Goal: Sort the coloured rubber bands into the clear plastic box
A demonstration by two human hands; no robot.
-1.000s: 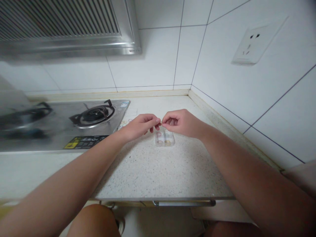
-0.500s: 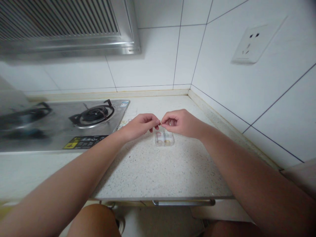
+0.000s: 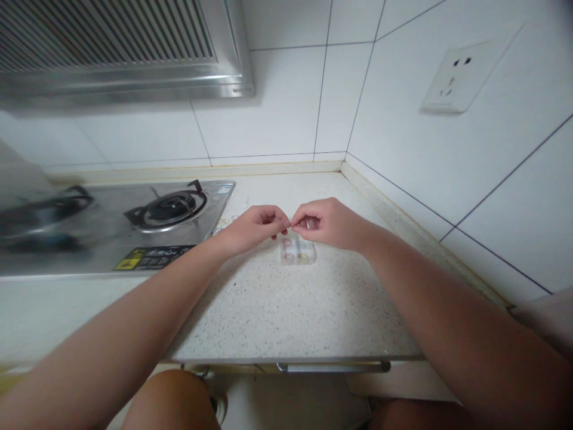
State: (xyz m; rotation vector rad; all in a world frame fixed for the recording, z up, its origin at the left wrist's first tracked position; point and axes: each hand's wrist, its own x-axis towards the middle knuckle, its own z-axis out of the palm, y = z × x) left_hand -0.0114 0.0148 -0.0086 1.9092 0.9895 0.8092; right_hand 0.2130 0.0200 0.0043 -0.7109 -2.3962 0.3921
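And here, right in the middle of the counter point(image 3: 286, 316), the small clear box point(image 3: 298, 254) is seen lying flat, just below the meeting point of two hands. Its see-through walls are caught faintly against the speckled white stone, and its inside is split by a pale divider. In the two near compartments, little round pieces point(image 3: 304, 259) are shown, the right one edged in yellow, the left one paler and pinkish. Farther back, a reddish touch is picked up on the left and a greyish-green tint on the right, both too blurred to be named. The far edge is partly covered by the fingers.

Above it, the left hand point(image 3: 258, 229) is brought in from one side, the right hand point(image 3: 329, 222) from the other, and their fingertips are met in a fine pinch. Thumb and forefinger are drawn close on each; whether anything tiny is clamped there cannot be told.

Off to the left, more ring-like shapes point(image 3: 223, 222) are spotted on the counter, partly hidden behind the left wrist, just beside the steel hob point(image 3: 111, 233). Some are tinted yellow, others bluish, all softly blurred.
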